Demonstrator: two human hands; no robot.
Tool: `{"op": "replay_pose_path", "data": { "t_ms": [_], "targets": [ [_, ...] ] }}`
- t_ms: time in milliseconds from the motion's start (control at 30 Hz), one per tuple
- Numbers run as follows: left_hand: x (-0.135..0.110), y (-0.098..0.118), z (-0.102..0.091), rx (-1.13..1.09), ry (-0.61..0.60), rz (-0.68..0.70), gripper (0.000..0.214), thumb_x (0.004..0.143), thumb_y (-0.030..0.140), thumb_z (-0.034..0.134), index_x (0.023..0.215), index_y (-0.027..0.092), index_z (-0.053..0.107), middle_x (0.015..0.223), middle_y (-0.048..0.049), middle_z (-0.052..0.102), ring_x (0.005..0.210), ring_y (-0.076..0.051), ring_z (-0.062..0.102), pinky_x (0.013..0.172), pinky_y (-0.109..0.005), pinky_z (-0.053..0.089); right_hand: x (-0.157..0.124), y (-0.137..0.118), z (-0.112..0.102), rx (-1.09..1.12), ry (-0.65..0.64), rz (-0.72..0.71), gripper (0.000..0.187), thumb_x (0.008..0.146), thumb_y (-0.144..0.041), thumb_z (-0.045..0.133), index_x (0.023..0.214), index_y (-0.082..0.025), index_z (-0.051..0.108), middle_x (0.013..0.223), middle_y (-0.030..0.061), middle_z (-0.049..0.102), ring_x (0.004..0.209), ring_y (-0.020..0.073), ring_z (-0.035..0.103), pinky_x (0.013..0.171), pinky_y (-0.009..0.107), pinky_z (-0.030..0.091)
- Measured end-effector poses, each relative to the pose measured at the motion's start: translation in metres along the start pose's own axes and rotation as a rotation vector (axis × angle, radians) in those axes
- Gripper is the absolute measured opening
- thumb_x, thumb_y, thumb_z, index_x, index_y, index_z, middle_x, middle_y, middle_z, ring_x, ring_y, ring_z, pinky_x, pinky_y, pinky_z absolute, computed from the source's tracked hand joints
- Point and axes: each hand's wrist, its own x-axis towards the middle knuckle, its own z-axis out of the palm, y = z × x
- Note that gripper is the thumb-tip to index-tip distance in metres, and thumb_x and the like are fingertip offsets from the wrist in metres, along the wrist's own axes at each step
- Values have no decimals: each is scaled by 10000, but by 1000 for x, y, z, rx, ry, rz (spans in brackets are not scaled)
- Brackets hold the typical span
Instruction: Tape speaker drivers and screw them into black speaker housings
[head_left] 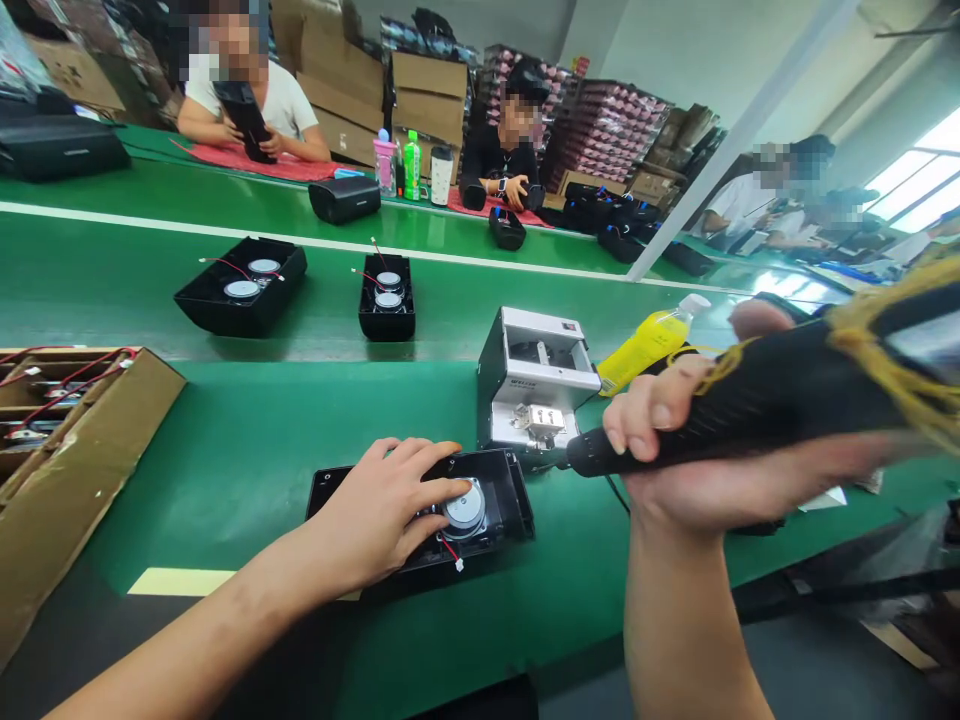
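Fingers spread, my left hand (405, 500) lies across a black speaker housing (517, 505) on the green table. Its fingertips touch a round silver speaker driver (466, 508) inside, and a short red wire with a white connector (459, 564) hangs at the near side. Closed around a black electric screwdriver (780, 400), my right hand (675, 440) holds it nearly level. The screwdriver's tip points left, at the front of a silver and black screw feeder (536, 375); whether the tip touches a screw cannot be made out.
Two open speaker housings (244, 288) (387, 300) with drivers stand farther back. A cardboard box (97, 470) of wired parts is at left. Behind the feeder leans a yellow bottle (652, 345). Across the table sit co-workers (255, 110) (510, 150); a white post (720, 160) rises at right.
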Motion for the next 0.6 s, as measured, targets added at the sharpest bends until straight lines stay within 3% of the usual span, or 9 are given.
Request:
{"op": "replay_pose_path", "data": {
  "t_ms": [133, 267, 433, 600],
  "targets": [
    [1, 2, -1, 33, -23, -9, 388, 979, 274, 688, 1359, 346, 654, 1538, -50, 568, 1223, -303, 605, 959, -492, 448, -7, -18, 0, 37, -65, 43, 452, 832, -669, 792, 1096, -311, 713, 590, -91, 591, 351, 108, 410, 302, 257, 347],
    [0, 1, 3, 45, -2, -10, 348, 1000, 317, 665, 1346, 355, 662, 1527, -42, 574, 1206, -293, 606, 931, -466, 432, -28, -13, -5, 100, -164, 126, 512, 900, -744, 677, 1215, -341, 682, 645, -73, 621, 375, 122, 480, 343, 279, 427],
    [-1, 1, 4, 34, -18, -28, 309, 1026, 372, 628, 1333, 381, 659, 1515, -14, 571, 1198, -269, 598, 910, -449, 418, -56, 10, 1, 130, -86, 155, 529, 918, -775, 633, 1207, -339, 708, 630, -64, 585, 367, 110, 446, 329, 261, 396],
    [-1, 3, 3, 34, -30, -29, 313, 1042, 387, 592, 1350, 375, 646, 1505, -27, 569, 1208, -273, 594, 922, -461, 411, -66, 25, 6, 106, -6, 162, 565, 888, -804, 641, 1139, -306, 737, 584, -67, 560, 326, 105, 416, 304, 263, 368]
  ]
}}
